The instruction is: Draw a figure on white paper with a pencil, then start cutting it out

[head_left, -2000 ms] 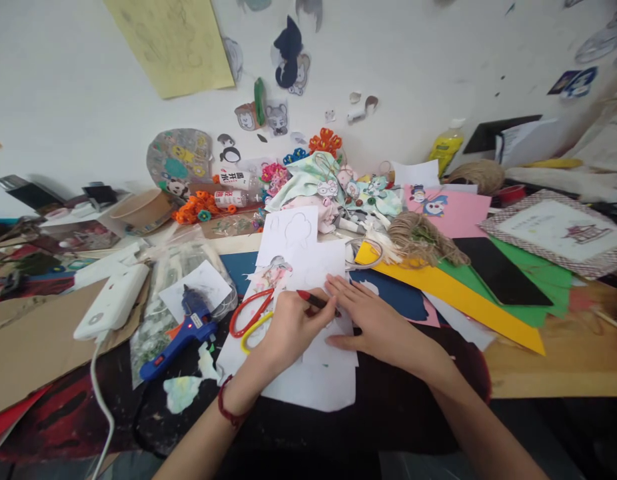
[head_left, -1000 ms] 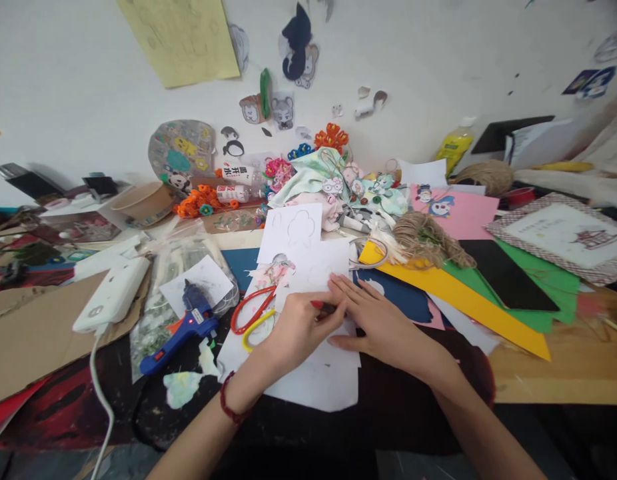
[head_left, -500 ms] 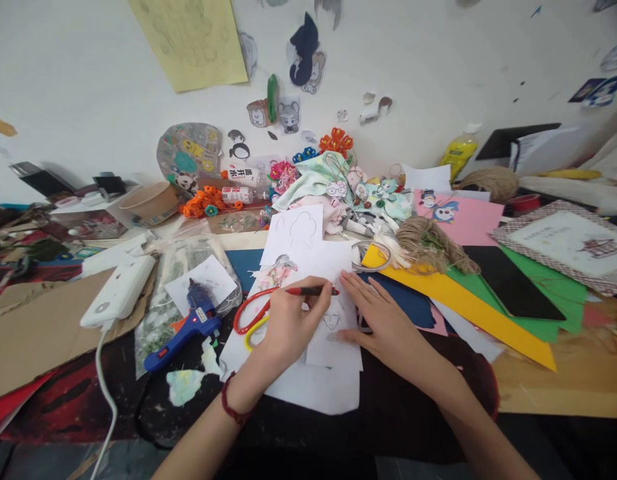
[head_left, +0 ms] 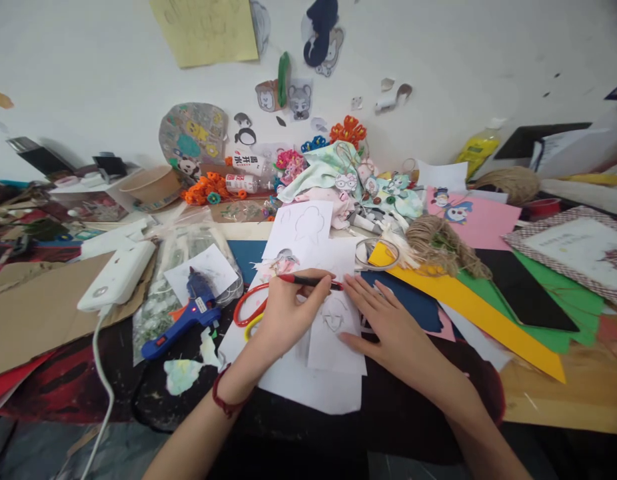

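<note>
My left hand [head_left: 293, 310] grips a red and black pen [head_left: 308, 281], its tip pointing right over the white paper [head_left: 337, 343]. A face is sketched on that sheet below the pen. My right hand [head_left: 383, 320] lies flat across the sheet's right edge, fingers spread, holding nothing. Red-handled scissors [head_left: 248, 305] lie partly behind my left hand, beside a yellow handle loop [head_left: 253, 325]. Above, another sheet [head_left: 297, 230] bears a pencilled outline.
A blue glue gun [head_left: 181, 327] lies at left, near a white power strip [head_left: 116, 277] with its cable. On the right are a yellow strip [head_left: 468, 310], a black phone [head_left: 528, 290] and twine [head_left: 438, 243]. Fabric and crochet flowers [head_left: 348, 130] stand behind.
The view has shifted slightly, so the wall items sit higher and further right. My left hand has turned a little, the pen lying flatter. My right hand still rests on the paper.
</note>
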`<control>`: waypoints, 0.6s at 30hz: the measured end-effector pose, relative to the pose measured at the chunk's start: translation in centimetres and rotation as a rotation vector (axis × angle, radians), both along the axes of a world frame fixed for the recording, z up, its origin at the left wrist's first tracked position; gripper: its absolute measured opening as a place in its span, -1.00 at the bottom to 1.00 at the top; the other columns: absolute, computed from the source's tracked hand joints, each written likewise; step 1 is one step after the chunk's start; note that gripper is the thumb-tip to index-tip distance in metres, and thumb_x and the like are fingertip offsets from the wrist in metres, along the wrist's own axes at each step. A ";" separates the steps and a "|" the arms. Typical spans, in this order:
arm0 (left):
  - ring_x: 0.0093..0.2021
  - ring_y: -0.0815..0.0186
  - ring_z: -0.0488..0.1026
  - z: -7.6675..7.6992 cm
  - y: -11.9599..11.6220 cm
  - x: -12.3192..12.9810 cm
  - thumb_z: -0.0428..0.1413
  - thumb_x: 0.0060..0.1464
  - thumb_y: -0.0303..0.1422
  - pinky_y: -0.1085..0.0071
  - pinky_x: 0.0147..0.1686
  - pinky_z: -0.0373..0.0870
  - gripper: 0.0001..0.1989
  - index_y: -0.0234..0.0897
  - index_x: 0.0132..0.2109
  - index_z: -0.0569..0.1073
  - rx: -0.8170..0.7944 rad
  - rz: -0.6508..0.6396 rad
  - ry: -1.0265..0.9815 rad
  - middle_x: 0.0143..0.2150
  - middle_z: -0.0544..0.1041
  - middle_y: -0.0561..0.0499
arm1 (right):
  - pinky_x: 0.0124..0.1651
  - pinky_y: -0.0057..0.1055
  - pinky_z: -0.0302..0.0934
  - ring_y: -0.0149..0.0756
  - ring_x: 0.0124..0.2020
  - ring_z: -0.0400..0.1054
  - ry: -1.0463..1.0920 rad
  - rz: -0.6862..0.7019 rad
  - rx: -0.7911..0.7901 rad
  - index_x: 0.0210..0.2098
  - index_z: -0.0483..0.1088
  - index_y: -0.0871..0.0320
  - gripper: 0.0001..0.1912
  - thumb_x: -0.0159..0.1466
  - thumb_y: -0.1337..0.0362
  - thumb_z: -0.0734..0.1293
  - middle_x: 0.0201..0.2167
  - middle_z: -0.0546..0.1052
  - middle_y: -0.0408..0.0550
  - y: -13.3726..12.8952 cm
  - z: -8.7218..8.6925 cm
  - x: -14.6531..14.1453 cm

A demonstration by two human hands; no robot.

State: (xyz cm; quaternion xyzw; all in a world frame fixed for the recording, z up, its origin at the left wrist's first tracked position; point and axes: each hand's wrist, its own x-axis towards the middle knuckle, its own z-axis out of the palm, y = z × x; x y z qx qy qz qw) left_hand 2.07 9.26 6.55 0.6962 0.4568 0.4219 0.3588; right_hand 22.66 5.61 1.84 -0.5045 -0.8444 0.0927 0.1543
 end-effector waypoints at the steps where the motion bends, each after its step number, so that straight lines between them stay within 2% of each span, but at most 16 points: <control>1: -0.31 0.35 0.54 -0.1 0.0 0.0 0.12 0.27 -0.22 0.46 -0.31 0.46 -0.75 -0.28 -0.16 0.61 -0.004 -0.007 -0.010 -0.26 0.65 0.00 | 0.49 0.08 -0.10 -0.09 0.50 -0.09 -0.006 0.008 -0.001 0.49 -0.05 0.12 -0.16 0.39 -0.12 0.25 0.48 0.02 0.01 0.0 0.0 0.0; 4: -0.30 0.36 0.55 0.0 -0.3 0.0 0.12 0.27 -0.23 0.47 -0.27 0.46 -0.77 -0.26 -0.16 0.61 -0.005 -0.022 -0.008 -0.25 0.66 0.01 | 0.50 0.05 -0.11 -0.11 0.50 -0.10 -0.005 0.026 -0.002 0.49 -0.05 0.10 -0.16 0.39 -0.16 0.23 0.49 0.02 0.00 -0.1 0.2 0.0; 10: -0.28 0.34 0.56 0.4 -0.5 0.2 0.09 0.28 -0.24 0.49 -0.33 0.42 -0.75 -0.27 -0.20 0.60 -0.058 -0.090 0.074 -0.27 0.66 0.01 | 0.50 0.05 -0.11 -0.11 0.50 -0.08 0.007 0.041 -0.001 0.49 -0.03 0.09 -0.18 0.39 -0.10 0.27 0.48 0.06 0.01 -0.2 0.3 0.0; 13: -0.35 0.38 0.54 0.5 -0.4 -0.2 0.09 0.28 -0.22 0.51 -0.35 0.39 -0.74 -0.27 -0.23 0.60 -0.017 -0.032 0.045 -0.34 0.64 0.03 | 0.49 0.07 -0.10 -0.10 0.49 -0.05 0.024 0.046 -0.015 0.49 -0.03 0.10 -0.16 0.38 -0.09 0.29 0.48 0.07 0.02 -0.2 0.4 0.0; 16: -0.52 0.46 0.40 0.7 -0.6 -0.7 0.06 0.30 -0.13 0.52 -0.48 0.26 -0.61 -0.29 -0.38 0.56 -0.014 0.048 0.014 -0.54 0.52 0.08 | 0.45 0.08 0.01 -0.06 0.43 0.12 0.160 -0.019 0.059 0.46 0.05 0.03 -0.26 0.40 -0.03 0.30 0.42 0.24 0.01 -0.1 0.8 -0.1; 18: -0.61 0.48 0.27 1.1 -1.0 -0.7 0.02 0.30 -0.04 0.50 -0.57 0.15 -0.48 -0.29 -0.50 0.48 -0.113 -0.002 0.019 -0.65 0.37 0.10 | 0.35 0.04 0.19 -0.05 0.29 0.32 0.305 -0.156 0.229 0.41 0.14 -0.01 -0.39 0.42 0.09 0.29 0.26 0.46 0.04 -0.1 1.3 -0.3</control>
